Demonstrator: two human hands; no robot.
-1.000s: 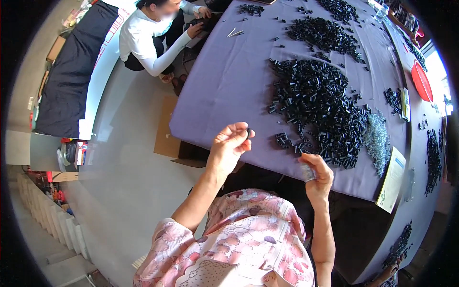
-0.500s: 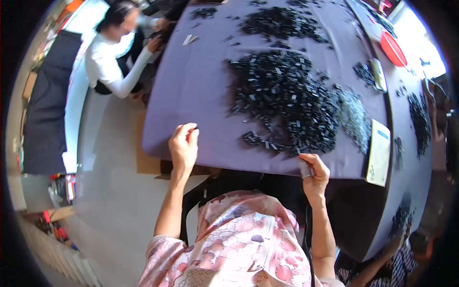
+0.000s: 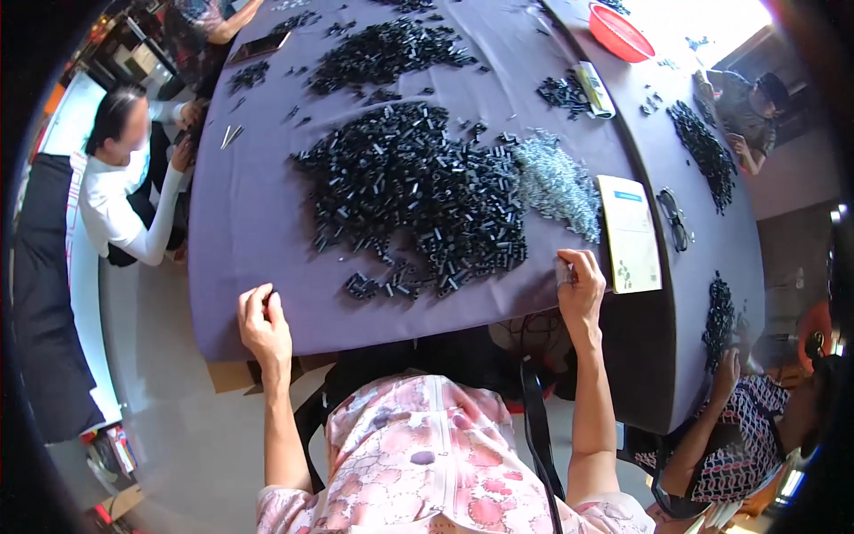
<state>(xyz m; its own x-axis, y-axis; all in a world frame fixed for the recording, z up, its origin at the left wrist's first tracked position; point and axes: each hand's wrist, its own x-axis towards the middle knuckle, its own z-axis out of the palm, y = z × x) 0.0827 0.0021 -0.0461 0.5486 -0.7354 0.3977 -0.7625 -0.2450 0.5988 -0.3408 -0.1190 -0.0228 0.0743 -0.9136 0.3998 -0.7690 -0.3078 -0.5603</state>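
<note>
My left hand (image 3: 263,322) rests on the near edge of the purple tablecloth (image 3: 258,214), fingers pinched together on a small black piece. My right hand (image 3: 580,287) sits at the table edge further right, closed around a small silvery-grey item, next to a heap of small metal springs (image 3: 556,182). Between and beyond my hands lies a large pile of small black tube-shaped parts (image 3: 414,191); a few loose ones (image 3: 382,285) lie close to the edge.
A white booklet (image 3: 630,233) and a pair of glasses (image 3: 673,220) lie right of my right hand. More black piles (image 3: 387,52) and a red bowl (image 3: 620,32) sit further back. Other people work at the left (image 3: 120,191), far right (image 3: 752,93) and lower right (image 3: 756,418).
My left hand came down from in front of me to the table edge. My right hand moved up onto the table edge. The view shifted so the table fills more of the picture.
</note>
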